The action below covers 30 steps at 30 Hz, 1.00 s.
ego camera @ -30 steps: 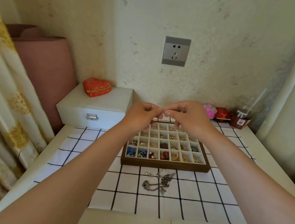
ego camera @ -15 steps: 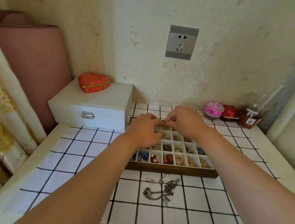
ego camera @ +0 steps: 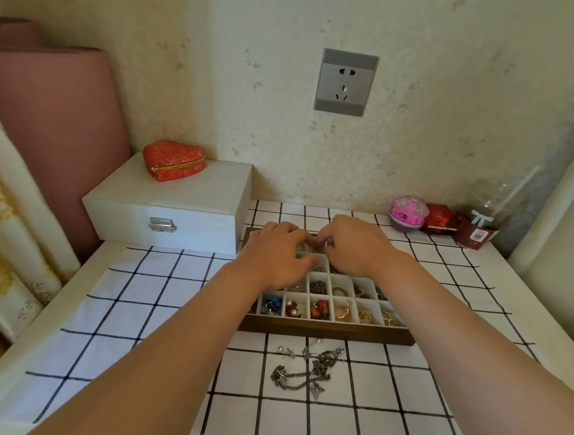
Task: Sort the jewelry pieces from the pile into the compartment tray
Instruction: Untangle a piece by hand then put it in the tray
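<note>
Your left hand and right hand curl over the far cells of the tray, can't tell if either grip holds anything. The jewelry pile lies just this side of the tray, away from both.

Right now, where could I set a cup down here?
Bare cloth lies left of the tray, before the white box, and right of the tray. Crowded: the jewelry pile before the tray; left hand and right hand over it.
</note>
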Each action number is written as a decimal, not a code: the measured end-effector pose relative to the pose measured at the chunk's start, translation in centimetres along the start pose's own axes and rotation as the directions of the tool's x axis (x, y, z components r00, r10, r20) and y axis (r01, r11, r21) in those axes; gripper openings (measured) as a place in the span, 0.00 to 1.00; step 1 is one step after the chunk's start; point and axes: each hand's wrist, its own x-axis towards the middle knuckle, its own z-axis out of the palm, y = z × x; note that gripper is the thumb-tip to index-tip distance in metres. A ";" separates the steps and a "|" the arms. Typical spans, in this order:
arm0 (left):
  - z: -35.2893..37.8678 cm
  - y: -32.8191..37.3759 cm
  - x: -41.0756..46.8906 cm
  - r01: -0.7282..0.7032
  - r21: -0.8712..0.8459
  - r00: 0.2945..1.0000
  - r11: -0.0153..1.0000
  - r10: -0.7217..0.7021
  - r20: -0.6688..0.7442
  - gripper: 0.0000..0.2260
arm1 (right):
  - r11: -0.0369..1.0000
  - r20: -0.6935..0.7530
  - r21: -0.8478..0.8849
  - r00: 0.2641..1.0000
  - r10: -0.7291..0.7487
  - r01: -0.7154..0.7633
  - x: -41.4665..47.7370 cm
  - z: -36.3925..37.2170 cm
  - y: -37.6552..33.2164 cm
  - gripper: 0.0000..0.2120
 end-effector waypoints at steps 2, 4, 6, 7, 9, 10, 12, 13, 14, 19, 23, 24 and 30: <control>0.1 -0.1 -0.1 -0.015 0.022 1.000 1.000 0.015 0.002 0.20 | 0.999 -0.003 0.024 1.000 0.025 -0.025 0.1 -0.1 0.1 0.17; 0.4 -0.1 -0.1 -0.020 0.086 0.999 0.996 0.018 0.026 0.21 | 0.999 -0.009 0.027 0.999 0.044 -0.044 0.1 -0.3 0.2 0.17; 0.6 -0.2 -0.1 -0.017 0.117 0.999 0.993 0.012 0.043 0.22 | 1.000 0.010 0.007 1.000 0.030 -0.030 -0.1 -0.3 0.2 0.17; 0.6 -0.3 -0.1 -0.017 0.115 0.999 0.993 0.012 0.042 0.22 | 1.000 0.023 0.000 1.000 0.019 -0.019 -0.3 -0.3 0.1 0.18; 0.4 -0.2 -0.2 -0.022 0.090 0.999 0.996 0.019 0.030 0.23 | 1.000 0.030 0.009 1.000 0.005 -0.006 -0.5 -0.3 0.1 0.20; 0.2 -0.1 -0.3 -0.027 0.071 0.999 0.997 0.025 0.021 0.23 | 1.000 0.021 0.020 1.000 0.005 -0.005 -0.6 -0.5 0.1 0.20; -0.2 0.0 -0.6 -0.037 0.039 0.999 0.999 0.037 -0.004 0.22 | 0.999 -0.004 0.047 1.000 0.013 -0.013 -0.9 -1.0 0.2 0.21; -0.4 0.1 -0.8 -0.045 0.031 0.999 0.999 0.045 -0.020 0.22 | 0.998 -0.017 0.060 1.000 0.016 -0.015 -1.2 -1.3 0.2 0.20; -0.6 0.2 -1.1 -0.056 0.028 0.998 0.998 0.057 -0.037 0.21 | 0.997 -0.031 0.072 0.999 0.014 -0.012 -1.6 -1.7 0.1 0.20; -1.7 1.3 -3.4 -0.118 -0.025 0.988 0.993 0.115 -0.102 0.14 | 0.985 -0.062 0.162 0.997 -0.046 0.055 -5.4 -3.1 -1.1 0.17; -2.7 2.4 -6.4 -0.151 -0.106 0.988 0.983 0.147 -0.043 0.06 | 0.977 -0.023 0.171 0.992 -0.123 0.125 -8.9 -3.5 -2.4 0.13; -2.8 2.6 -7.2 -0.149 -0.138 0.989 0.979 0.150 -0.004 0.05 | 0.977 -0.008 0.161 0.991 -0.137 0.136 -9.6 -3.6 -2.6 0.12; -2.4 3.7 -9.9 -0.253 -0.031 0.963 0.967 0.255 0.089 0.11 | 0.984 0.147 0.049 0.974 -0.174 0.169 -13.2 -3.3 -2.8 0.11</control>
